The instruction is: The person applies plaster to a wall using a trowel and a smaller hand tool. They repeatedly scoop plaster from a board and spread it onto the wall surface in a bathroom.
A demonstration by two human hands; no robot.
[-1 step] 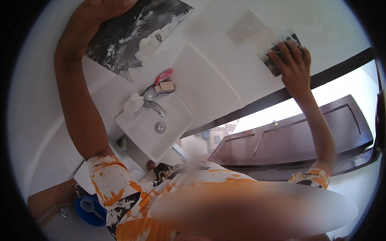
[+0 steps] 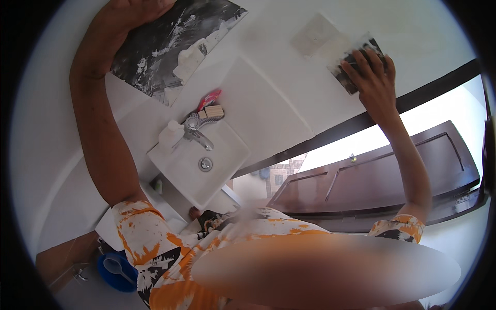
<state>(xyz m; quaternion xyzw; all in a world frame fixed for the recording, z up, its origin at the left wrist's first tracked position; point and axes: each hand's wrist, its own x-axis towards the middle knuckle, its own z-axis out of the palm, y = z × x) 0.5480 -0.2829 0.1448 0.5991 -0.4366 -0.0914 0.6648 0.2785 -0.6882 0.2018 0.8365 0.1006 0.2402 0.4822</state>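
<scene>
At the upper left, my left hand (image 2: pixel 135 11) is at the side of a flat black board (image 2: pixel 155 54) and holds it up; the frame's edge cuts off part of that hand. White paste, like wall putty, lies in a thick lump (image 2: pixel 188 63) along the board's right edge, with smears over the rest. My right hand (image 2: pixel 373 72) is closed on a small black putty spreader (image 2: pixel 343 80), fingers laid across its back, and presses it against the white wall. White paste marks the spreader's left edge. Beside it on the wall is a pale square plate (image 2: pixel 315 36).
Below the board stands a white sink (image 2: pixel 178 173) with a chrome faucet (image 2: pixel 199 135). A white pump bottle (image 2: pixel 171 135), a wooden-backed brush (image 2: pixel 212 111) and a pink packet (image 2: pixel 210 99) are at its back. A brown door (image 2: pixel 382 165) is at right; a blue basin (image 2: pixel 116 279) sits lower left.
My right hand and the spreader have shifted slightly left and up along the wall. My left hand and the board have hardly moved.
</scene>
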